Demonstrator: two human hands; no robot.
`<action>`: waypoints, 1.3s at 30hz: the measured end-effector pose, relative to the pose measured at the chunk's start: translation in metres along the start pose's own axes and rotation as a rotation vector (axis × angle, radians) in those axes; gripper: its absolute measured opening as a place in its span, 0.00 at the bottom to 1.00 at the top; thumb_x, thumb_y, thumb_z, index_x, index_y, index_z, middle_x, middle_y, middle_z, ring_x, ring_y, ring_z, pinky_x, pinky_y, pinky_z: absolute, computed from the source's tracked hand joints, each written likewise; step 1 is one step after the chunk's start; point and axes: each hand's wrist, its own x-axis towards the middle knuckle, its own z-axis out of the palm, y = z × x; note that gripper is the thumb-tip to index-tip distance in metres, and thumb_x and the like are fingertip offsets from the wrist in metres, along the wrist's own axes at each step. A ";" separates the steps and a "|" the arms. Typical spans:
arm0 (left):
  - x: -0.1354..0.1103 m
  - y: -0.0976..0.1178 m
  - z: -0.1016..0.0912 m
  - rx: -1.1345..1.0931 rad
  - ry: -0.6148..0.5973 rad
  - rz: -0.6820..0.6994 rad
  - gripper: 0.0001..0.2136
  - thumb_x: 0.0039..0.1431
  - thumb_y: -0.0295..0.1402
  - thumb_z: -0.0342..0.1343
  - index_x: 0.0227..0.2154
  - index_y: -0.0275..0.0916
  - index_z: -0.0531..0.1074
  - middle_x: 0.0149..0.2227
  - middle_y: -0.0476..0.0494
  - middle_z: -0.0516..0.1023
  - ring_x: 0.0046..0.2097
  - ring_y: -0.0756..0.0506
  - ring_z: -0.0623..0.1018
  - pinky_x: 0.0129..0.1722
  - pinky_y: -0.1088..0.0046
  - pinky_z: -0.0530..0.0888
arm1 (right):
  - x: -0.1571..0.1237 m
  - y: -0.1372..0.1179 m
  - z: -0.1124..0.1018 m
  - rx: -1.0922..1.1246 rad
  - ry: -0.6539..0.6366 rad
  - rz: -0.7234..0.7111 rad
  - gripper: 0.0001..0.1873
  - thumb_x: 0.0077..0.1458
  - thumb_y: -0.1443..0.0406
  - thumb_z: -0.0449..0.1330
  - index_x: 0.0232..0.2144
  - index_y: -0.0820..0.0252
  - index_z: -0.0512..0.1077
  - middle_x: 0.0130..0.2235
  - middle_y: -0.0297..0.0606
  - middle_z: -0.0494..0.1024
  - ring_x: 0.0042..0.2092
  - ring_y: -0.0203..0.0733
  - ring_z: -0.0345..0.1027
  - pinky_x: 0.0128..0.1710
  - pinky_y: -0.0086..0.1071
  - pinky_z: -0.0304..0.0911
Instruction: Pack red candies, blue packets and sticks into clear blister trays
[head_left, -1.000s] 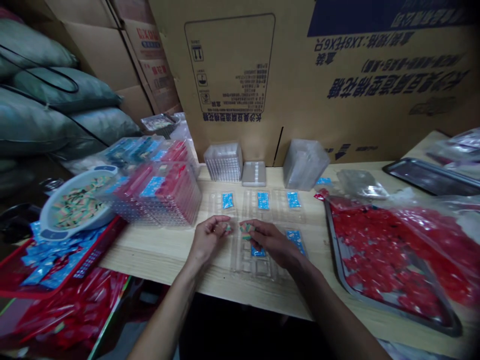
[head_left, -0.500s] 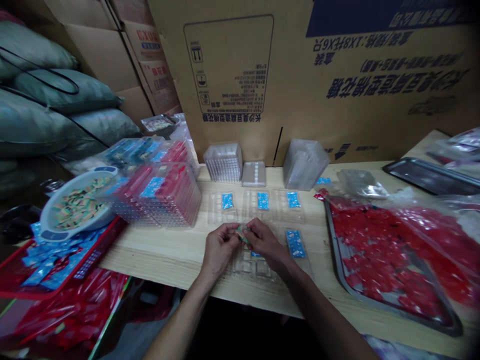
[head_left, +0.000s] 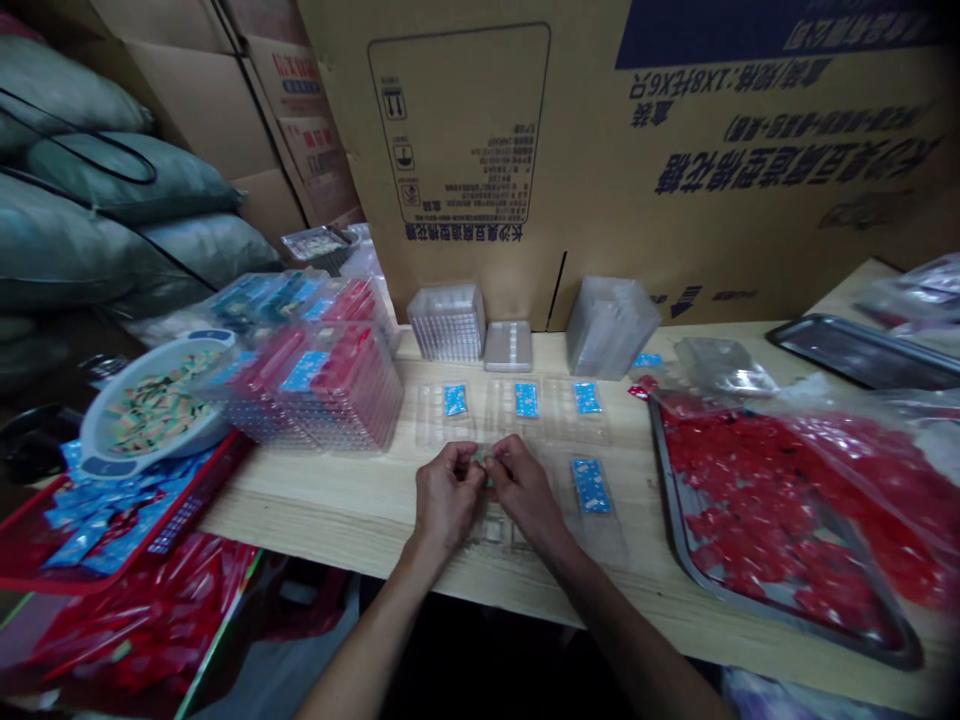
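Note:
My left hand and my right hand meet above the near part of the table, both with fingertips pinched. Between them they grip a small greenish candy piece, mostly covered by the fingers. Under the hands lies a clear plastic tray, partly hidden. To its right another clear tray holds a blue packet. Beyond the hands three clear trays stand in a row, each with a blue packet inside.
At left, a pale blue bowl of striped pieces rests over a red basket of blue packets. Filled clear boxes are stacked beside it. A metal tray of red packets lies right; a large carton stands behind.
My hands have turned slightly and drawn closer together around the candy piece, covering more of it. My right forearm has shifted a little left. The surrounding things look the same.

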 end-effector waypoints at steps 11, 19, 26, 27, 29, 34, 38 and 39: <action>0.011 0.005 -0.010 0.055 -0.160 0.022 0.08 0.51 0.31 0.57 0.34 0.37 0.77 0.28 0.49 0.80 0.29 0.49 0.76 0.28 0.77 0.69 | 0.012 -0.010 -0.022 0.080 -0.312 0.026 0.13 0.50 0.57 0.59 0.35 0.57 0.67 0.26 0.28 0.67 0.28 0.35 0.58 0.27 0.28 0.56; 0.015 0.018 0.005 0.283 -0.015 0.320 0.09 0.56 0.29 0.54 0.37 0.41 0.78 0.35 0.45 0.80 0.34 0.47 0.77 0.37 0.73 0.72 | 0.010 -0.008 -0.020 0.287 0.004 0.142 0.16 0.47 0.53 0.62 0.28 0.55 0.62 0.22 0.26 0.61 0.24 0.32 0.53 0.21 0.25 0.50; 0.044 0.007 -0.022 -0.310 -0.050 -0.240 0.11 0.46 0.32 0.64 0.34 0.35 0.80 0.35 0.42 0.81 0.34 0.47 0.78 0.37 0.71 0.75 | 0.005 -0.011 -0.052 0.379 0.014 0.206 0.17 0.45 0.54 0.63 0.31 0.56 0.64 0.19 0.23 0.61 0.20 0.30 0.51 0.17 0.24 0.44; 0.044 0.008 -0.023 -0.398 -0.091 -0.317 0.12 0.44 0.32 0.66 0.34 0.34 0.80 0.35 0.41 0.81 0.34 0.48 0.78 0.37 0.72 0.75 | 0.005 -0.011 -0.053 0.327 -0.055 0.214 0.17 0.46 0.53 0.63 0.32 0.57 0.65 0.18 0.22 0.59 0.19 0.30 0.50 0.17 0.24 0.44; 0.041 0.012 -0.022 -0.493 -0.147 -0.389 0.14 0.40 0.31 0.69 0.33 0.34 0.81 0.37 0.41 0.81 0.35 0.49 0.78 0.38 0.73 0.75 | 0.007 -0.011 -0.051 0.243 -0.135 0.198 0.18 0.48 0.51 0.61 0.33 0.58 0.68 0.18 0.21 0.58 0.18 0.30 0.49 0.17 0.24 0.45; 0.025 0.016 -0.010 -0.472 -0.212 -0.347 0.15 0.38 0.33 0.71 0.32 0.35 0.80 0.30 0.45 0.81 0.32 0.51 0.77 0.35 0.76 0.73 | 0.015 -0.012 -0.036 0.181 -0.224 0.176 0.19 0.51 0.50 0.60 0.35 0.58 0.68 0.18 0.23 0.62 0.18 0.32 0.53 0.16 0.25 0.48; 0.018 0.012 -0.007 -0.324 -0.222 -0.172 0.13 0.43 0.33 0.68 0.34 0.36 0.78 0.26 0.49 0.79 0.29 0.51 0.75 0.31 0.76 0.70 | 0.022 -0.008 -0.033 0.051 -0.183 0.111 0.15 0.51 0.53 0.60 0.25 0.57 0.66 0.18 0.26 0.63 0.21 0.33 0.55 0.19 0.26 0.49; 0.016 0.012 -0.007 -0.290 -0.220 -0.125 0.14 0.45 0.33 0.67 0.36 0.36 0.78 0.27 0.49 0.79 0.29 0.50 0.75 0.32 0.76 0.70 | 0.023 -0.007 -0.033 0.022 -0.178 0.095 0.15 0.51 0.53 0.60 0.23 0.57 0.65 0.18 0.27 0.63 0.21 0.33 0.56 0.20 0.26 0.49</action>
